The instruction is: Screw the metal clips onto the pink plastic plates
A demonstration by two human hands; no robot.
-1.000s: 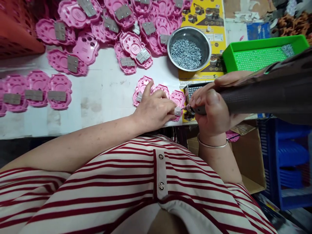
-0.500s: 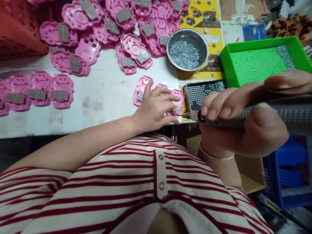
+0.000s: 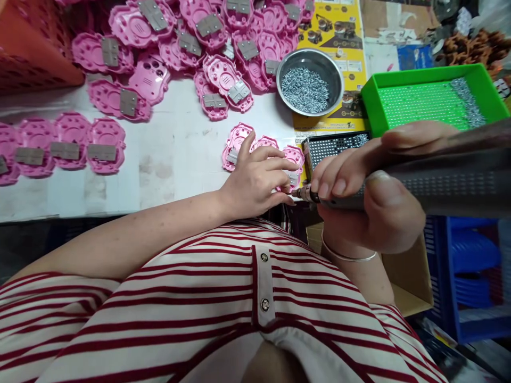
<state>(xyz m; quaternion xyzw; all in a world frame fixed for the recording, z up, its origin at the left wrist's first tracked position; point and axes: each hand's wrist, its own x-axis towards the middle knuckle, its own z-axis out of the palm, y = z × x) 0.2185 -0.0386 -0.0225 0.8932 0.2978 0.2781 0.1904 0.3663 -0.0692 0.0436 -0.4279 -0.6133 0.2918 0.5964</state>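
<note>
My right hand (image 3: 371, 197) is wrapped round a grey electric screwdriver (image 3: 451, 183), which points left. Its tip is at the near edge of the rightmost pink plastic shell (image 3: 294, 154), close to my left fingertips; the exact contact is hidden. My left hand (image 3: 253, 181) lies over a short row of these shells, its thumb and bent forefinger closed at the rightmost one's near edge. Another pink shell (image 3: 238, 135) with a grey metal plate shows beyond the left forefinger. Past the screwdriver tip sits a black perforated screw tray (image 3: 325, 151), partly covered by my right hand.
A steel bowl (image 3: 341, 80) of screws stands behind the hands. At right is a green tray (image 3: 423, 74) with screws. Several pink shells with metal plates are heaped at the back, and more stand in a row (image 3: 106, 138) at left. A red basket (image 3: 35, 48) occupies the far-left corner.
My right hand and the screwdriver have moved left and slightly nearer to me, bringing the tip closer to my left fingertips. My left hand stays on the shells; the view has shifted slightly.
</note>
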